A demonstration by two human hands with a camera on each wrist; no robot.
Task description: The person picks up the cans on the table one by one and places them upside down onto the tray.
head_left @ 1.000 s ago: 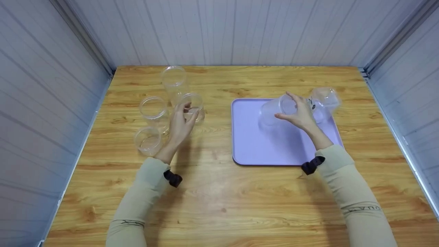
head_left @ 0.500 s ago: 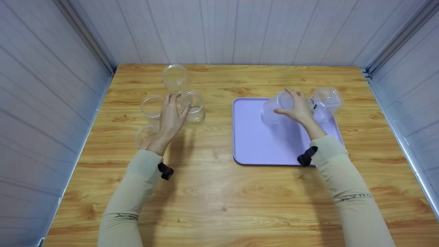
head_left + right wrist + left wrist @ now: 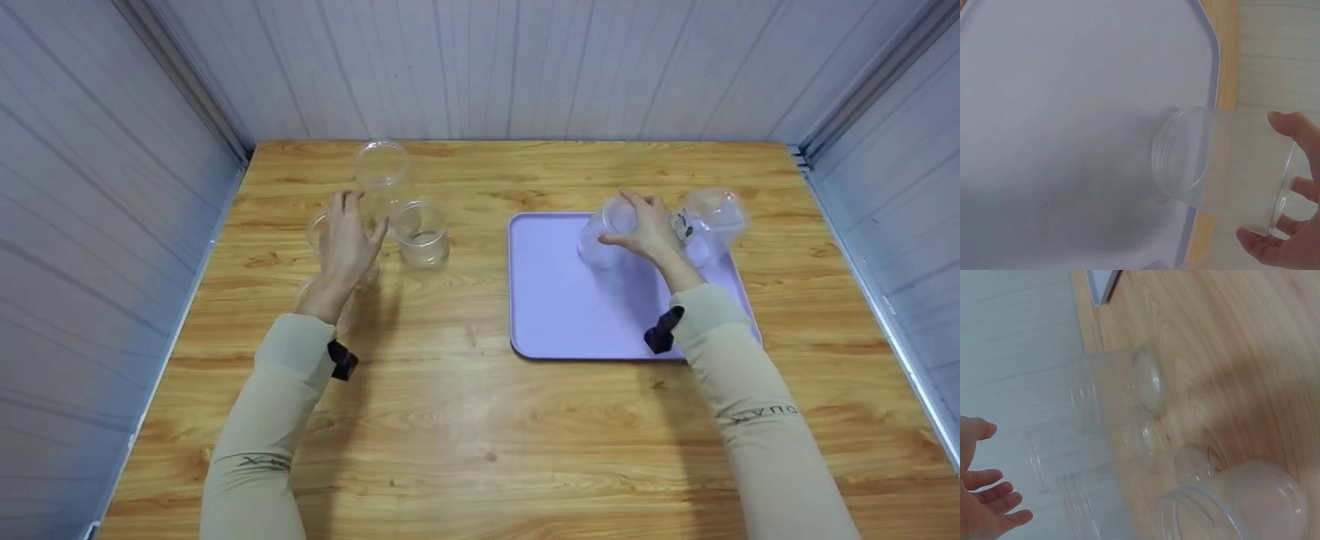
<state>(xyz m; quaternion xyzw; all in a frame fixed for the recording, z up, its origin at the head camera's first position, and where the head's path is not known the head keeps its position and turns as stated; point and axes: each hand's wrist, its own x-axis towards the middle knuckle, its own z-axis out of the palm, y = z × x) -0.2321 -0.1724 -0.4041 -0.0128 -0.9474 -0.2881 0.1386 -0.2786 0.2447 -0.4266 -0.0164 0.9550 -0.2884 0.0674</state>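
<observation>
Right hand (image 3: 651,234) grips a clear plastic jar (image 3: 609,234), tipped mouth-down at the lilac tray (image 3: 555,330), so setting it down looks next, while the left hand (image 3: 345,244) hovers spread-fingered over the other clear jars (image 3: 420,232).

We make out dark lettering on each beige sleeve, right sleeve (image 3: 757,414) and left sleeve (image 3: 253,462), but it is too small and skewed to read.

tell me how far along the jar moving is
Early on. One clear jar already sits at the purple tray's far right corner. The right hand is tipping a second jar mouth-down onto the tray. Four jars remain on the table, where the left hand reaches open.
</observation>
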